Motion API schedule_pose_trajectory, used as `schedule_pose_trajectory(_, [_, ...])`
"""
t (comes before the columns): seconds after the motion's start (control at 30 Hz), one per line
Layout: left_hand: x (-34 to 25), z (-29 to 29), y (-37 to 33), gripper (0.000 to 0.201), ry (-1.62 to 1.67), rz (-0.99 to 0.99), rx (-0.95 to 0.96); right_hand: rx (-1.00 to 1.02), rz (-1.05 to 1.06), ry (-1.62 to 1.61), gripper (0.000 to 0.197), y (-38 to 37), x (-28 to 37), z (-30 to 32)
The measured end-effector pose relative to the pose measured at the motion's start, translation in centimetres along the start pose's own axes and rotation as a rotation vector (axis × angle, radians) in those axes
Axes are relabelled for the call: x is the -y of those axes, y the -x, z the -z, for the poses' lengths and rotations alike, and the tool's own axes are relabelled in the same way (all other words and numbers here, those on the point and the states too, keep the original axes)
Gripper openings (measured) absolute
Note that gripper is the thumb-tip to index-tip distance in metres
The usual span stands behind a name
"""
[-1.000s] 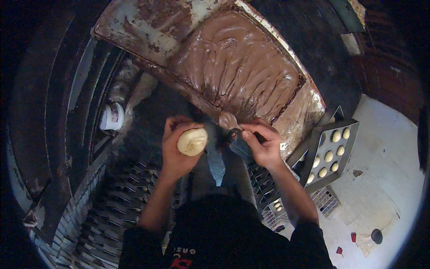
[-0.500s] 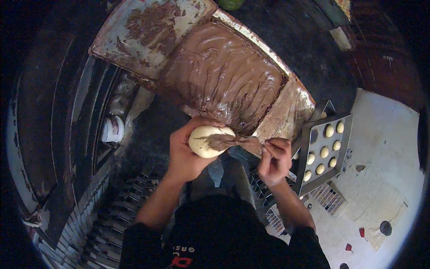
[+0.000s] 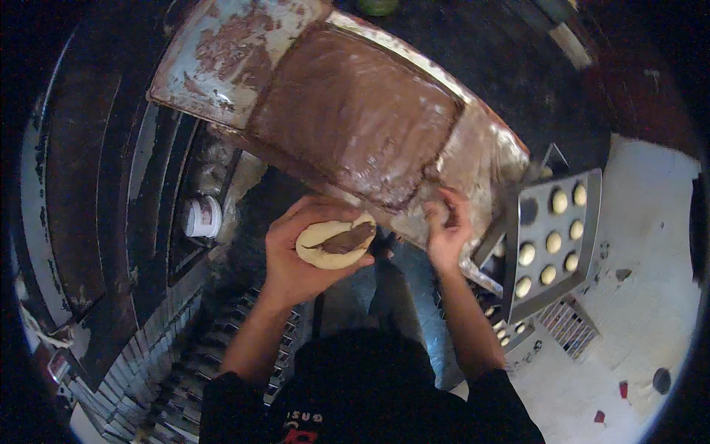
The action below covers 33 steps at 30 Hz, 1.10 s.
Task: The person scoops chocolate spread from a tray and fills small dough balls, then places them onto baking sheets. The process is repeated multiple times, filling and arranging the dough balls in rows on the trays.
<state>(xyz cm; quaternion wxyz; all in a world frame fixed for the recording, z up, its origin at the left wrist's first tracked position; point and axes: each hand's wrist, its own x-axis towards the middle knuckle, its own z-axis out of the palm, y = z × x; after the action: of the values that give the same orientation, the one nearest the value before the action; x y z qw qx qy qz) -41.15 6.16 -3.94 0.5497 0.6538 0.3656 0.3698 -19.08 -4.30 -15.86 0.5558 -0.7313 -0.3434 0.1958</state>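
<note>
In my left hand [image 3: 282, 255] rests a round piece of pale dough [image 3: 322, 259], cupped by curled fingers and thumb. A thick smear of chocolate-brown paste [image 3: 349, 240] lies across its top. My right hand [image 3: 448, 231] is at the near right edge of a broad slab of brown paste [image 3: 355, 111], its fingers bent closed. The flat, paste-coated spatula it gripped a moment earlier now blends into the brown surface by the fingertips. That slab lies on a long smeared work surface [image 3: 484, 166], which stretches out in front of me.
To the right, a metal baking tray [image 3: 534, 222] carries several round dough balls [image 3: 553, 242], and further trays sit below it. A white tub [image 3: 203, 216] stands at the left. Metal racks [image 3: 200, 362] are at the lower left. Small red scraps [image 3: 599, 416] lie on the pale floor.
My right hand has drawn the spatula off the dough, leaving paste on it, and moved up to the slab's edge. My left hand and dough have shifted slightly left and down.
</note>
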Motion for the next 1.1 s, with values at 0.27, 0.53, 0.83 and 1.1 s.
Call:
schedule_pose_trajectory(0.27, [-7.1, -14.3, 2.8, 0.048, -0.234, -0.076, 0.149, 0.134, 0.199, -0.011, 0.028, 4.3, 14.8, 14.7])
schedule_pose_trajectory(0.53, [-13.4, -24.9, 7.1, 0.041, -0.156, -0.485, 0.318, 0.03, 0.071, -0.274, 0.024, 7.0, 18.3, 26.3])
schedule_pose_trajectory(0.83, [-20.2, -25.4, 9.1, 0.049, -0.221, -0.744, 0.442, -0.129, 0.443, -0.042, 0.037, 11.5, 22.1, 29.8])
schedule_pose_trajectory(1.1, [-20.9, -18.9, 10.0, 0.054, -0.223, -0.875, 0.546, -0.141, 0.303, -0.022, 0.018, 15.9, 27.3, 25.0])
